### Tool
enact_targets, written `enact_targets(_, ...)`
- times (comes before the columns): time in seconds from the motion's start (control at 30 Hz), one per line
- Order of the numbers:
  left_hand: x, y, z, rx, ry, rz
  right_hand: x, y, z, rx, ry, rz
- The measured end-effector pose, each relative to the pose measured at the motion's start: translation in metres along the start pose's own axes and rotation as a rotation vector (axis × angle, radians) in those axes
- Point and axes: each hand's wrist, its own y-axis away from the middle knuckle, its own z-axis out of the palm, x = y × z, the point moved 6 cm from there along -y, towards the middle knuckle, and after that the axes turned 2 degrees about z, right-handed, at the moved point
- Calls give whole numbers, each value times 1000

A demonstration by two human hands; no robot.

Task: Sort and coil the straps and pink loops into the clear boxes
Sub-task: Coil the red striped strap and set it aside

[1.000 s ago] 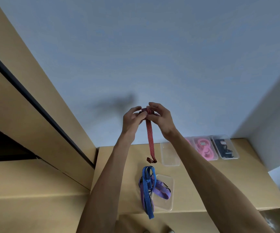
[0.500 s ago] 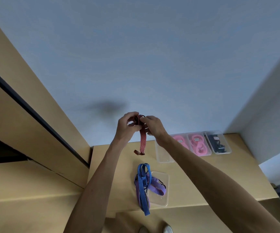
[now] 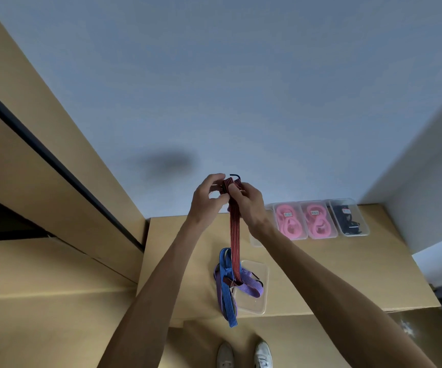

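left hand: fingers curled, pinching red strap top | right hand: fingers wrapped round same strap

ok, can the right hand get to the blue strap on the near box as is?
Probably not yet: the right hand and left hand both grip the red strap, which hangs over the blue strap. Nothing else blocks it.

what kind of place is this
Likely a plain indoor room set up for sorting: a bare wall, a light wooden table and a row of labelled clear boxes.
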Motion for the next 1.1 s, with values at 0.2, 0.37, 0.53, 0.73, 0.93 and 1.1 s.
enact_targets(0.2, -16, 0, 3, -192, 203, -428, -18, -4, -3, -115, 113, -207)
enact_targets(0.37, -19, -4, 1, -175, 438, -475, -14, -6, -12, -130, 103, -183)
enact_targets(0.53, -20, 1, 4, -238, 544, -530, -13, -3, -15, -159, 58, -171)
enact_targets(0.73, -24, 3, 7, -161, 747, -626, -9, -7, -19, -180, 7, -118)
enact_targets(0.93, -26, 2, 11, -175, 756, -594, 12, -10, -23, -118, 59, 33)
enact_targets(1.1, -16, -12, 2, -71, 436, -305, 34, 2, -10, -172, 206, 128)
